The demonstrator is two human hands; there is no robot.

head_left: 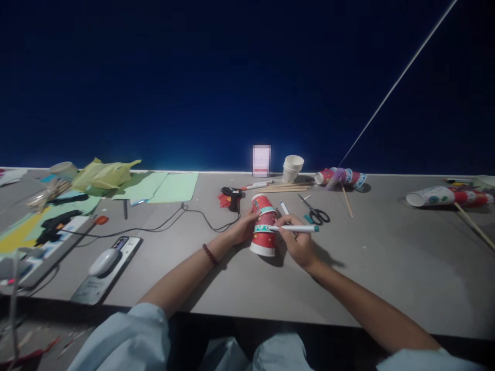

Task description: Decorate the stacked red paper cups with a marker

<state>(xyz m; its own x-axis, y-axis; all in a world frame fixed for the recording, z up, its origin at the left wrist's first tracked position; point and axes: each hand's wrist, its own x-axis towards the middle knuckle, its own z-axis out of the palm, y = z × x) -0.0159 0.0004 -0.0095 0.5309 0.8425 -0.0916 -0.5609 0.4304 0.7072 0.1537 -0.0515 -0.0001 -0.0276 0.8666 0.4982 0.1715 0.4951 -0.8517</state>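
Note:
A red paper cup (263,226) with teal and white bands lies tilted on the grey table (386,268), its open end toward me. My left hand (243,228) is closed on its left side and steadies it. My right hand (297,242) is closed on a white marker with a teal end (296,228), whose tip touches the cup's band. A second white marker (285,208) lies just behind the cup.
Black-handled scissors (316,213) lie right of the cup. A black glue gun (232,195) with its cord sits behind. White cups (293,167), decorated cups (340,176), wooden sticks, green paper (170,186), a phone (116,252) and a mouse (103,262) lie around.

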